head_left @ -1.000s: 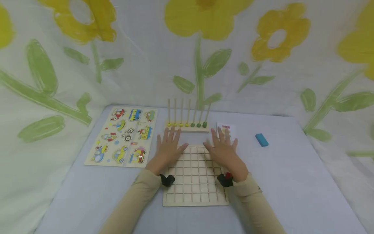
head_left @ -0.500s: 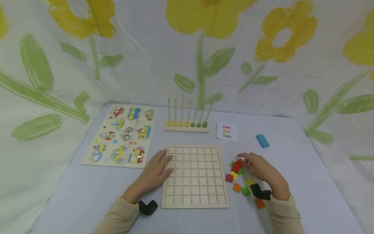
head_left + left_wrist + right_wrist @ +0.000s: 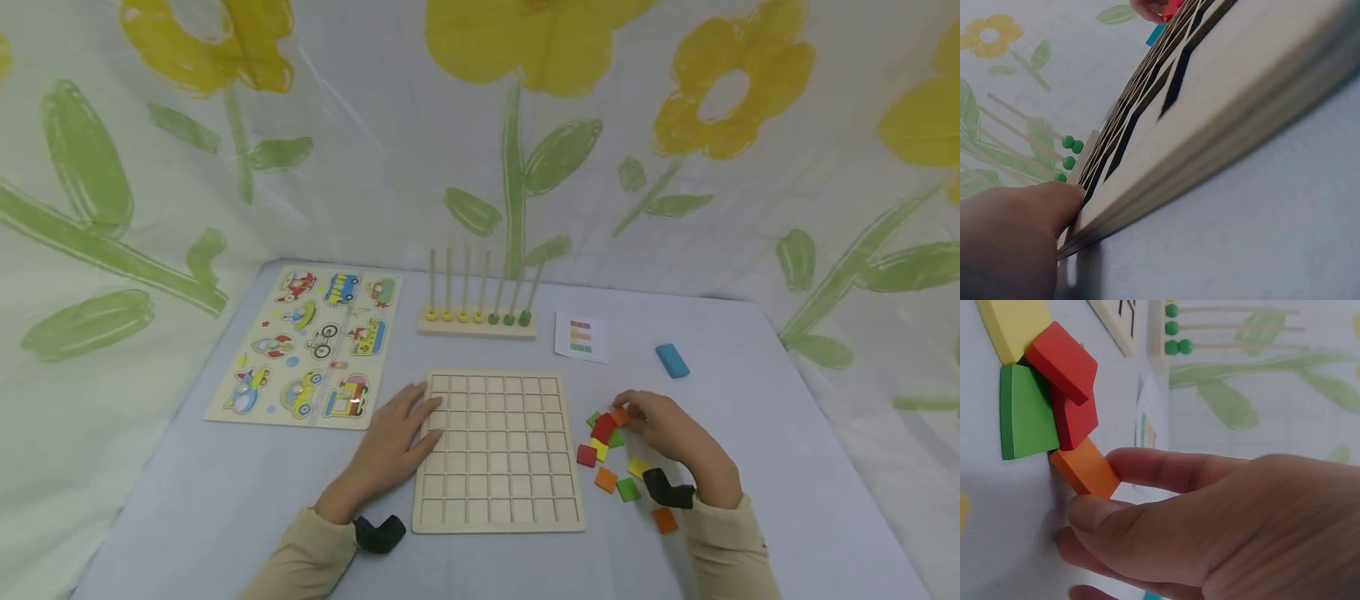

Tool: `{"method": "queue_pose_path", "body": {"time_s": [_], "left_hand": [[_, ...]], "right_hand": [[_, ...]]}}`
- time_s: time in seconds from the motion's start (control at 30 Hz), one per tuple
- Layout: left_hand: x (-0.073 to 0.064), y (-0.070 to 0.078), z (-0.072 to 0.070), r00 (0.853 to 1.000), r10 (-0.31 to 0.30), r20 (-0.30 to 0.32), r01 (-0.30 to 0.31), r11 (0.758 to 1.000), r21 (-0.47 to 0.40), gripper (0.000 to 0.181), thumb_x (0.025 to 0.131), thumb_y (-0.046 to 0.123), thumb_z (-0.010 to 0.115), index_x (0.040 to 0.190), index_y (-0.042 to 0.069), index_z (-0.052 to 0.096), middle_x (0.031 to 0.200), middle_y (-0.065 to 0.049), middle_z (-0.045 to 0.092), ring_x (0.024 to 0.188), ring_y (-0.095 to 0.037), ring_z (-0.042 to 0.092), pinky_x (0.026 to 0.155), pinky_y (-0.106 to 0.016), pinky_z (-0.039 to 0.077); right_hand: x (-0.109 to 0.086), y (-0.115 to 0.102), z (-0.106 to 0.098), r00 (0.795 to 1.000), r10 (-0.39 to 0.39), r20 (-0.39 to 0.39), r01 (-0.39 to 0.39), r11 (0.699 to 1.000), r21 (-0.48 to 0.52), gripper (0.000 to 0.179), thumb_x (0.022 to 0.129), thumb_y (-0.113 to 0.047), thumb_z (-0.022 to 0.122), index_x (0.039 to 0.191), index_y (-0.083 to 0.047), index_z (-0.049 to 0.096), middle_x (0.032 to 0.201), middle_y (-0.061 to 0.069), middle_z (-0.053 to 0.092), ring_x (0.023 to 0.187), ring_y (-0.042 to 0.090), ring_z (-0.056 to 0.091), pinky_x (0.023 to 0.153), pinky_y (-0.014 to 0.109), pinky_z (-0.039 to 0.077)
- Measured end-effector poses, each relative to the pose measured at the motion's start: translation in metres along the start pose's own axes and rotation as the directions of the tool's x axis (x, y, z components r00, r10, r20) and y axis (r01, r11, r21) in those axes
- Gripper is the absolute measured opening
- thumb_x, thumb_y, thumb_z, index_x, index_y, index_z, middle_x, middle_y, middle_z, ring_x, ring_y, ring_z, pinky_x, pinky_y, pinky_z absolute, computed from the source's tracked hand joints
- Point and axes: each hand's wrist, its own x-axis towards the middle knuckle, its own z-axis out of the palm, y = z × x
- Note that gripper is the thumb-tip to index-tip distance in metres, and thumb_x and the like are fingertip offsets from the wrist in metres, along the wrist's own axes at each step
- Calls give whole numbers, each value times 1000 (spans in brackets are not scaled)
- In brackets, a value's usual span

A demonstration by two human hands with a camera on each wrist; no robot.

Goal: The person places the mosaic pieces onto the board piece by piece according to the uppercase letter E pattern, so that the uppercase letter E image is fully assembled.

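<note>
A light wooden grid board (image 3: 497, 440) lies flat on the table, its square cells bare. My left hand (image 3: 397, 440) rests on the board's left edge, fingers extended over the rim; in the left wrist view the thumb (image 3: 1054, 203) lies along that edge. Right of the board, my right hand (image 3: 663, 425) pinches an orange square tile (image 3: 1088, 469) between thumb and index finger. That tile is tilted, right at a small heap where two red tiles (image 3: 1063, 362) overlap a green tile (image 3: 1025, 412) and a yellow tile (image 3: 1013, 325).
More loose tiles, such as an orange tile (image 3: 606, 479), lie near the right wrist. Behind the board stand a peg rack with beads (image 3: 477, 328), a pattern card (image 3: 592, 348) and a blue block (image 3: 672, 360). A vehicle picture puzzle (image 3: 258, 343) lies at left.
Both hands were spread over the board. The left has moved back to its left edge, the right out to the tiles, where its fingers have closed on an orange one.
</note>
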Motion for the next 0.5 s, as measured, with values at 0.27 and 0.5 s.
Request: {"method": "queue_pose_path", "body": {"time_s": [0.27, 0.5], "left_hand": [[-3, -3, 0, 1000, 10, 9, -10, 1000, 26, 47, 96, 42, 51, 140, 25, 49, 154, -9, 32, 144, -28, 23, 112, -53, 23], [-2, -4, -1, 999, 39, 5, -39, 999, 21, 41, 97, 42, 51, 137, 31, 53, 154, -9, 33, 144, -28, 24, 113, -51, 22]], "right_hand": [[2, 4, -4, 1000, 3, -28, -4, 999, -36, 27, 91, 1, 58, 116, -9, 60, 104, 9, 64, 95, 26, 56, 88, 49, 50], [6, -19, -9, 999, -3, -55, 2, 1000, -21, 27, 92, -8, 62, 118, -8, 58, 101, 8, 62, 92, 24, 55, 83, 45, 51]]}}
